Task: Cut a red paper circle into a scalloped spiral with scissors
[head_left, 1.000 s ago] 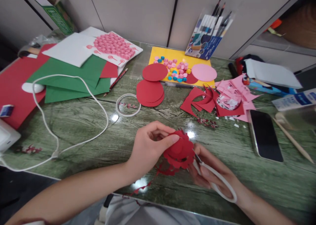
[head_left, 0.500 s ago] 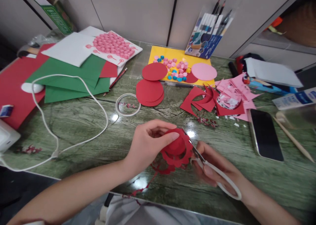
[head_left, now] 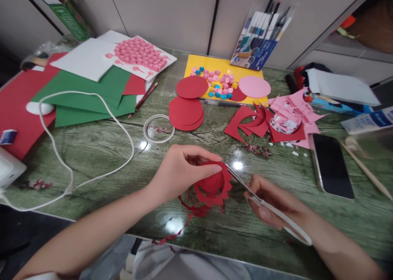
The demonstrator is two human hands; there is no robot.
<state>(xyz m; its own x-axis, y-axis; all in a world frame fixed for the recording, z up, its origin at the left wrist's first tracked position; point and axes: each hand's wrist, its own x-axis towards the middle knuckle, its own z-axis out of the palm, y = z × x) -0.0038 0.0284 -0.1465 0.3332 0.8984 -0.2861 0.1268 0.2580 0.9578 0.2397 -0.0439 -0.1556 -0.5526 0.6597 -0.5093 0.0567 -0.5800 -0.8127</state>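
My left hand (head_left: 190,169) pinches a round red paper cutout (head_left: 222,190) with a scalloped outer edge and curved slots inside it. In my right hand (head_left: 270,202) is a pair of scissors (head_left: 299,231) with white handles, its blades pointing up and left to the cutout's upper right edge. The blades look closed or nearly so; whether paper lies between them I cannot tell. Thin red paper scraps (head_left: 196,210) lie below the cutout and trail toward the table's front edge. Beyond my left hand, red paper circles (head_left: 186,112) are stacked.
A white tape roll (head_left: 159,128) and a white cable (head_left: 132,149) lie to the left. Red offcuts (head_left: 239,124), pink scraps (head_left: 294,104) and a phone (head_left: 333,165) are at the right. Behind stands a yellow sheet (head_left: 192,65) bearing small paper rolls, beside a brush pack (head_left: 254,46).
My right hand and the scissors have moved right and turned slightly. The red cutout has shifted a little left and rotated in my left hand.
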